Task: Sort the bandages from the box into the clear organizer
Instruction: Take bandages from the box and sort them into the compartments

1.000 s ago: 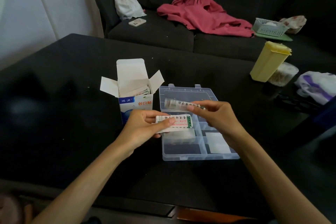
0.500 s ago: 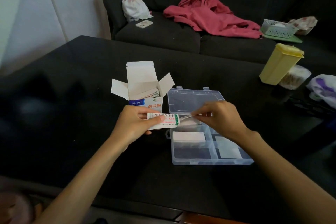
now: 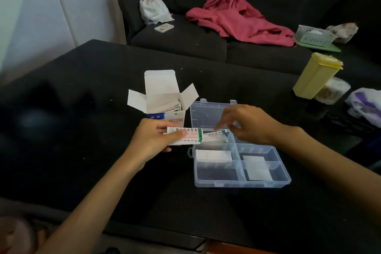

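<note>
The open white bandage box [image 3: 153,116] stands on the black table, with more bandages [image 3: 175,107] showing inside. My left hand [image 3: 153,140] grips a small stack of wrapped bandages [image 3: 188,136] just in front of the box. To the right lies the clear organizer [image 3: 243,184], its lid [image 3: 208,112] folded back. My right hand [image 3: 250,123] hovers over its rear left compartment, loose, blurred fingers reaching down to a single bandage [image 3: 214,137] lying there. White pads sit in two other compartments [image 3: 213,155] [image 3: 256,168].
A yellow lidded container [image 3: 315,78], a clear jar [image 3: 333,91] and a purple-white bag [image 3: 366,105] stand at the table's right. Behind the table a dark sofa holds a red garment [image 3: 237,18], a white bag [image 3: 153,9], a phone [image 3: 164,27] and a mesh basket [image 3: 314,36].
My right hand carried one bandage from above the stack down into the organizer's rear left compartment and loosened its pinch. My left hand kept its hold on the stack.
</note>
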